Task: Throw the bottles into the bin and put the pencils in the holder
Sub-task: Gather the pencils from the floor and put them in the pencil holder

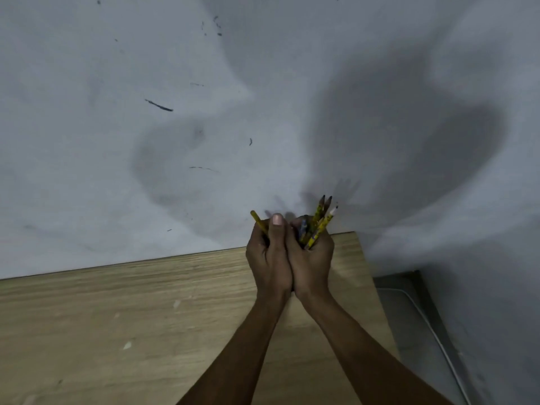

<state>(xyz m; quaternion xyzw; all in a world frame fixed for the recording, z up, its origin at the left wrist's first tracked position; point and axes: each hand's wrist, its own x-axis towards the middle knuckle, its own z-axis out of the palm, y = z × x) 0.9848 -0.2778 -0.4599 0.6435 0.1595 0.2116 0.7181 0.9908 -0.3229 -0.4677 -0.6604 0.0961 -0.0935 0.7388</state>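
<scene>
Both hands are pressed together above the far right part of the wooden table (117, 317). My right hand (314, 264) is closed around a bunch of yellow pencils (320, 223), whose sharpened tips point up and away toward the wall. My left hand (268, 258) grips one yellow pencil (258, 220) that sticks out at its upper left, thumb raised. No bottle, bin or holder is in view.
A grey wall (175, 112) with dark scuff marks rises right behind the table's far edge. To the right of the table's end lies a lower grey surface (409, 311) with a thin white cable (438, 343).
</scene>
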